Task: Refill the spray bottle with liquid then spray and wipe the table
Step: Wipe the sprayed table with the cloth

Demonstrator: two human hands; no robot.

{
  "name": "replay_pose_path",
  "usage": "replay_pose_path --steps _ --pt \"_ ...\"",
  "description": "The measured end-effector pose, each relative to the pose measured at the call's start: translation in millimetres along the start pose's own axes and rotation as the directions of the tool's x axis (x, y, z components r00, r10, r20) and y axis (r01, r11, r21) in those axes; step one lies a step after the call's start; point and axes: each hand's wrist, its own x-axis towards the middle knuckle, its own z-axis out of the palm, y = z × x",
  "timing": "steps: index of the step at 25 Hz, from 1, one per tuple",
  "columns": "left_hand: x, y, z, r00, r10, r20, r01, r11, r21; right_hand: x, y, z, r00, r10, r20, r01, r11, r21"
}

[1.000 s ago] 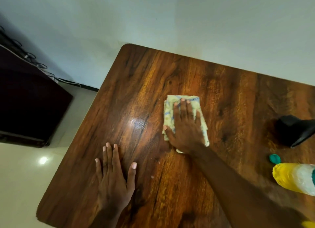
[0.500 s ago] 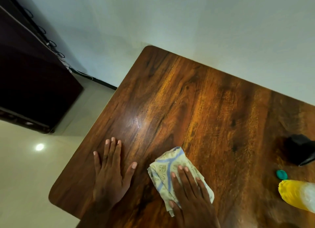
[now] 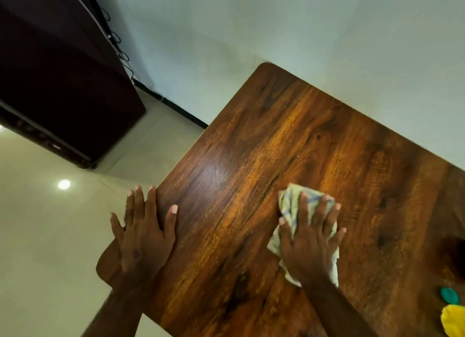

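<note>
My right hand (image 3: 309,243) lies flat on the cloth (image 3: 289,203), fingers straight and spread, pressing it onto the table (image 3: 302,147). The cloth sits toward the table's near right part. Most of it is hidden under my palm. Only crumpled folds show past my fingertips and a pale edge beside my wrist. Its blue and green print is too blurred to read as any pattern or word.

My left hand (image 3: 142,238) is also flat with straight, spread fingers at the table's near left edge. The thumb lies over the wood and the other fingers reach past the edge, over the floor (image 3: 37,236). I cannot tell how firmly it bears on the table.

At the table's near right corner a small teal cap (image 3: 449,296) lies on the wood. Just beside it is a yellow rounded object (image 3: 454,321), cut off by the frame, so I cannot say what it is. A dark patch (image 3: 455,256) at the table's right edge could be a shadow or a thing.

Left of the table stands a dark cabinet (image 3: 50,84), blurred, with cables (image 3: 118,44) along its back. The wall (image 3: 276,21) rises behind the table's far edge.
</note>
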Motion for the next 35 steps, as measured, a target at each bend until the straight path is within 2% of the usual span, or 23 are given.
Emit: replay_pose_path --steps 2,4,8,12,15,19,22,24,26,29,33,35 --pt "0 -2 1 1.000 0.006 0.005 -0.006 1.000 -0.020 61 1 -3 0.979 0.201 -0.030 -0.197 0.976 0.093" --pt "-2 -2 1 1.000 -0.008 -0.012 0.008 1.000 -0.020 124 1 -7 0.968 0.250 -0.015 -0.246 0.961 0.122" --pt "2 1 0 1.000 -0.010 -0.004 0.010 1.000 -0.006 204 -15 -13 0.996 0.083 -0.033 -0.082 0.996 0.029" --pt "3 -1 3 1.000 -0.005 -0.009 0.005 1.000 0.019 225 -61 -11 0.989 -0.149 -0.021 0.147 0.988 -0.054" --pt "3 -1 3 1.000 0.000 -0.010 0.000 1.000 0.019 203 -88 -10 0.930 -0.361 0.067 0.366 0.926 -0.089" --pt "0 1 1 1.000 -0.009 -0.013 0.009 1.000 0.003 103 -102 0 0.767 -0.618 0.174 0.637 0.766 -0.088" --pt "1 2 0 1.000 -0.030 -0.009 0.030 1.000 -0.007 -6 -90 7 0.659 -0.713 0.239 0.734 0.679 0.000" --pt "-1 4 0 0.999 -0.034 -0.001 0.034 0.999 -0.014 -71 -71 8 0.632 -0.728 0.264 0.747 0.664 0.043" --pt "-1 4 1 0.999 -0.039 0.010 0.039 0.999 -0.015 -108 -56 10 0.653 -0.713 0.253 0.723 0.687 0.070" --pt "-1 4 3 0.998 -0.055 0.013 0.055 0.998 -0.023 -107 -50 10 0.701 -0.676 0.227 0.674 0.732 0.097" --pt "-1 2 4 0.998 -0.065 0.014 0.065 0.998 -0.006 -10 -55 7 0.792 -0.597 0.126 0.603 0.797 -0.015" --pt "4 1 6 0.998 -0.063 0.000 0.063 0.998 -0.005 68 -52 7 0.868 -0.494 0.052 0.497 0.865 -0.068"
